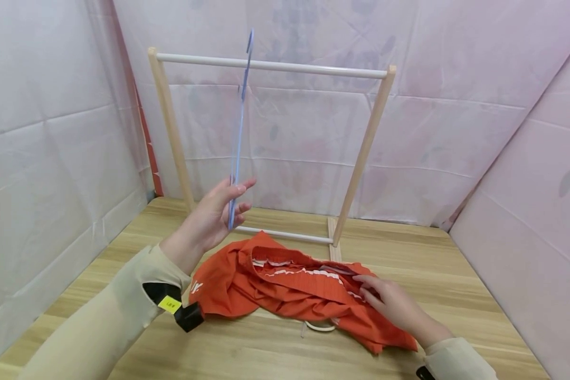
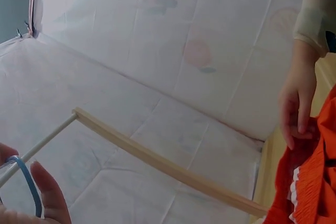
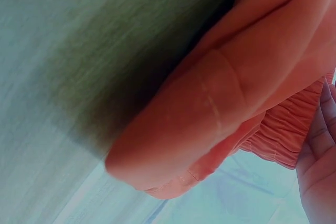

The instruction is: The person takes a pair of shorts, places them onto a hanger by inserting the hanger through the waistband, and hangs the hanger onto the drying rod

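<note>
My left hand [image 1: 214,214] holds a thin blue clothes hanger [image 1: 239,132] upright, edge-on to the head view, its hook rising above the rack's top bar. In the left wrist view, thumb and fingers stand around the blue hanger [image 2: 30,182]. A pair of orange shorts [image 1: 233,279] lies crumpled on the table, with the gathered elastic waistband spread and its white inner edging showing. At the right end of that waistband, my right hand [image 1: 399,306] pinches the edge. Close up in the right wrist view, its fingers [image 3: 317,145] lie against the ribbed waistband [image 3: 283,135].
A clothes rack with wooden posts [image 1: 366,153] and a white top bar [image 1: 285,66] stands behind the shorts on the wooden table [image 1: 423,253]. Pale patterned sheets [image 1: 456,132] hang at the back and both sides. A cream drawstring loop [image 1: 320,328] sticks out at the front.
</note>
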A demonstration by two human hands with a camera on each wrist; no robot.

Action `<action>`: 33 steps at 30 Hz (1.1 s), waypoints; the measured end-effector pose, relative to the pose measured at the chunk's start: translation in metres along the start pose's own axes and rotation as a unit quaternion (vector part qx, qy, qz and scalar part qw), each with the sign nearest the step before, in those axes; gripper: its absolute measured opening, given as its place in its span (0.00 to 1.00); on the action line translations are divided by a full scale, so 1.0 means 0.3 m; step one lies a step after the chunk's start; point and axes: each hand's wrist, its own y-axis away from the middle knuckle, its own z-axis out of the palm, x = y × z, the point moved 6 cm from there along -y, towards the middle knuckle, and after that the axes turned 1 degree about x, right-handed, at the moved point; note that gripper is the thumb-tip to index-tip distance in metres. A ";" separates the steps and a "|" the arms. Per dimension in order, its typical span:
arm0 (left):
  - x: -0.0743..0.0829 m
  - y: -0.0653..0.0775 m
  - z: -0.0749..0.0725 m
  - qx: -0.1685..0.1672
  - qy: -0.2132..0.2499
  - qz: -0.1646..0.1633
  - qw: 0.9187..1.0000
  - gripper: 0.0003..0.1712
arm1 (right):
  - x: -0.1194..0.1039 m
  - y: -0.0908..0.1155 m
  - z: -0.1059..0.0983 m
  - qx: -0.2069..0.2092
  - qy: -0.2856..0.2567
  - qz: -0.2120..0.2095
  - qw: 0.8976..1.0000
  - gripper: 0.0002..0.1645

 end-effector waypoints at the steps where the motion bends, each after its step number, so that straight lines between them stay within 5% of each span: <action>1: -0.004 0.003 -0.004 -0.003 -0.004 0.000 1.000 0.36 | 0.000 0.000 -0.002 0.002 -0.002 -0.001 1.000 0.18; 7: -0.036 0.019 -0.038 -0.011 -0.055 -0.001 0.998 0.34 | -0.002 0.004 -0.016 0.029 -0.007 0.001 1.000 0.17; 14: -0.105 0.054 -0.078 -0.030 -0.131 -0.051 0.990 0.33 | 0.007 0.012 -0.037 0.076 0.005 0.004 0.997 0.15; 20: -0.124 0.077 -0.097 -0.047 -0.164 -0.043 0.984 0.30 | 0.025 0.020 -0.051 0.107 0.011 0.013 0.994 0.14; 33: -0.177 0.111 -0.133 -0.088 -0.255 -0.067 0.961 0.32 | 0.051 0.027 -0.058 0.127 0.023 0.025 0.991 0.13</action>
